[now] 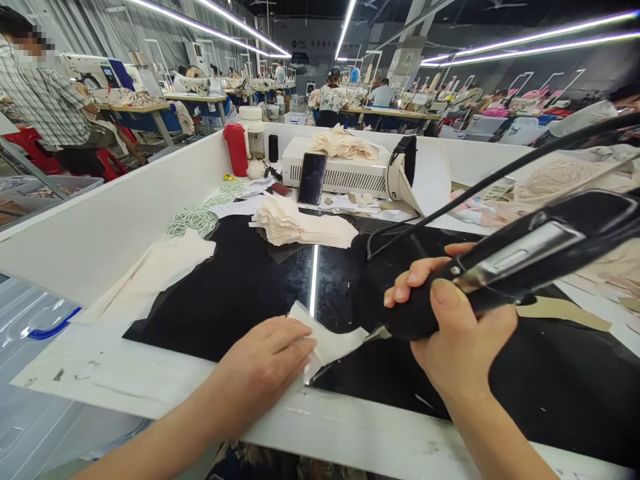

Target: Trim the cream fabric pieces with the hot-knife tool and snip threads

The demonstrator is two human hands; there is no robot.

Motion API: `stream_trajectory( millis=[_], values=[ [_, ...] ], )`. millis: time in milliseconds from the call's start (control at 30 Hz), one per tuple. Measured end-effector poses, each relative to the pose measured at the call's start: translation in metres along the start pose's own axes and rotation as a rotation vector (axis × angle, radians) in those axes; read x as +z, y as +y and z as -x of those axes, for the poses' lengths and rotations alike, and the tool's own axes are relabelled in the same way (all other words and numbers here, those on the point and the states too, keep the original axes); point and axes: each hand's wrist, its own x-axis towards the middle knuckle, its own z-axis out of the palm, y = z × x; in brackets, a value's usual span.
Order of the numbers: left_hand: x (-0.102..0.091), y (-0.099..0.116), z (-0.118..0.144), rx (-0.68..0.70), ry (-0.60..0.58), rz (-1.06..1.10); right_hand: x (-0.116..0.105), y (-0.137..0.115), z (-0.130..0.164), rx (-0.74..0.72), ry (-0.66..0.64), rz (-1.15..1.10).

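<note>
Pale fabric piece [333, 342] at the near edge of the black mat [240, 300], pressed under your left hand's [273, 360] flattened fingers; your right hand [463, 330], over the mat, grips a black handheld tool [505, 267], tip at the fabric. The step appears to be edge work; your next move calls for steady pressure and controlled tip placement.
</note>
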Motion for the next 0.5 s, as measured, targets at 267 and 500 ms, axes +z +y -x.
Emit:
stream_trajectory(
  millis=[267,500],
  values=[
    [-0.011,0.002,0.0,-0.049,-0.182,-0.03,0.003,0.016,-0.016,0.002,0.035,-0.018],
    [-0.026,-0.005,-0.03,-0.192,-0.426,0.019,0.015,0.019,0.0,0.068,-0.024,-0.087]
  ],
)
